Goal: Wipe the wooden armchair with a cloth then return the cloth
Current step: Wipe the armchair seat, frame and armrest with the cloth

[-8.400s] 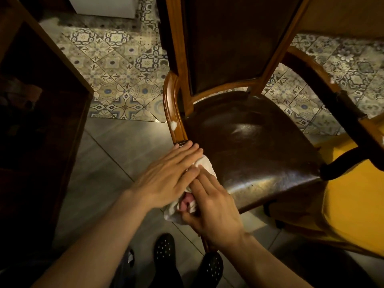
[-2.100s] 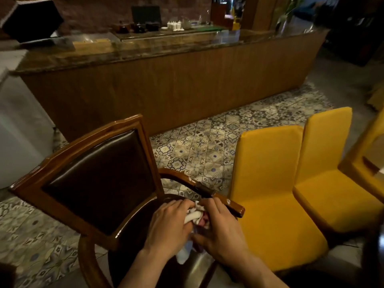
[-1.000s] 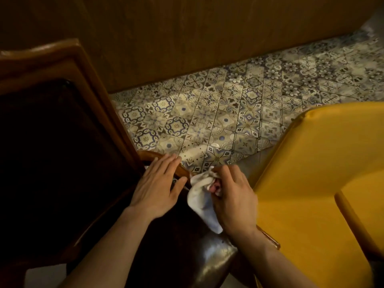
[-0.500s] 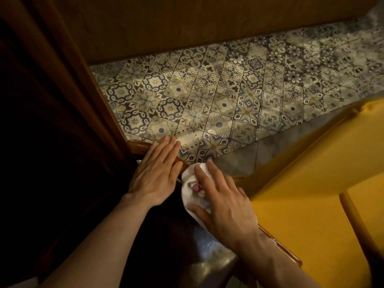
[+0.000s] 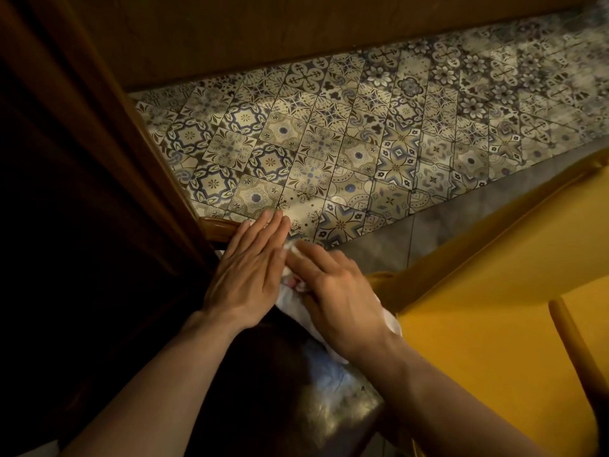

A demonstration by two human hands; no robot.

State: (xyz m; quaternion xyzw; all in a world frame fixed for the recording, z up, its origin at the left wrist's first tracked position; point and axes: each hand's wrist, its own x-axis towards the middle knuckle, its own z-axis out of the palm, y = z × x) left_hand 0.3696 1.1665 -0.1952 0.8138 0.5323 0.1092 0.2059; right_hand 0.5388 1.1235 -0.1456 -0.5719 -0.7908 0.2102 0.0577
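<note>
Most of the white cloth lies hidden under the left hand and right hand, so its full shape cannot be told, nor whether the fingers grip it or only press it. The armchair's armrest shows only a short stretch beyond the left hand. The armchair's backrest is lost in shadow and cut by the left edge; the yellow chair beside the cloth runs off the right edge.

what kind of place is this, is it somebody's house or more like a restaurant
Probably a restaurant or cafe, though that's not certain. Patterned floor tiles run along a wood-panelled wall or counter front, and a yellow chair stands right beside the wooden armchair being wiped.
</note>
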